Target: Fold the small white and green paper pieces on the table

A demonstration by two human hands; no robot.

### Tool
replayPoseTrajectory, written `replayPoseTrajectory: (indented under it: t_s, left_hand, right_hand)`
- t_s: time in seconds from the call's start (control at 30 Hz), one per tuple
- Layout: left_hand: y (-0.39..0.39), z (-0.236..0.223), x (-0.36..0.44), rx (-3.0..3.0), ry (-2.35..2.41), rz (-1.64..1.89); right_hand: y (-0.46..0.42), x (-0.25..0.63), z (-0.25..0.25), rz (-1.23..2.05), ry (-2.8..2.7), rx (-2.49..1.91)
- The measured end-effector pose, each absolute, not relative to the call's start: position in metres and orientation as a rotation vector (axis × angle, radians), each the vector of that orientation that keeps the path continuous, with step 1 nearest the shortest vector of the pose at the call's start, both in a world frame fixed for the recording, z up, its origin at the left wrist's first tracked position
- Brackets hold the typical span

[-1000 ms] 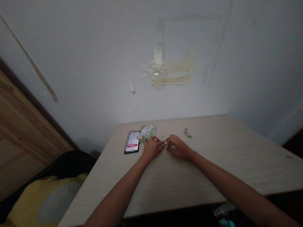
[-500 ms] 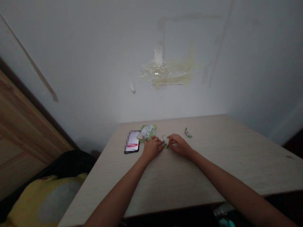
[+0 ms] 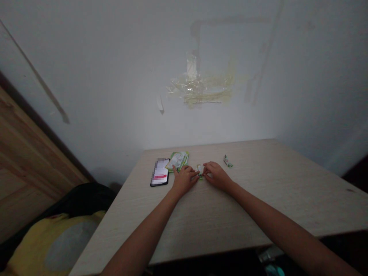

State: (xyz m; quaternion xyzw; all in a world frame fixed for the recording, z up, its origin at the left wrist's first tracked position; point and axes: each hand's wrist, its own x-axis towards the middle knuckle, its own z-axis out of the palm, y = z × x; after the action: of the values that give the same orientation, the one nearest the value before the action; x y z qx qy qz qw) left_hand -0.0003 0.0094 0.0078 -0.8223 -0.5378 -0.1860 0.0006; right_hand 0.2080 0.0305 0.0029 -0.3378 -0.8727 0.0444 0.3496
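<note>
A small green-and-white plastic wrapper lies on the table between my two hands. My left hand rests low from the left, its fingertips stretched out against the wrapper's left side and its thumb spread away. That thumb reaches the near edge of a stack of green-and-white packets. From the right, my right hand pinches the wrapper's right edge between thumb and fingers. Fingers cover part of the wrapper, so its full shape is hidden.
Left of the packets lies a phone with its screen lit. A twisted green-and-white scrap sits to the right on the wooden table. Behind rises a wall with old tape; a yellow-and-grey plush is at lower left.
My right hand has shifted slightly at the wrapper, and a bit more of the wrapper shows. My left hand, the phone and the packets stay in place.
</note>
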Motion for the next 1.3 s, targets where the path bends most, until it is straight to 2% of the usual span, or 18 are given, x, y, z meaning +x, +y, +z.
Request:
replayPoseTrajectory:
  t_s: [0.93, 1.3]
  left_hand:
    - [0.012, 0.005, -0.002, -2.609, -1.679, -0.614]
    - [0.011, 0.008, -0.001, -2.632, -1.683, -0.634]
  right_hand:
    - [0.047, 0.195, -0.004, -0.051, -2.293, -1.229]
    - [0.05, 0.199, -0.01, 0.076, -2.315, -1.279]
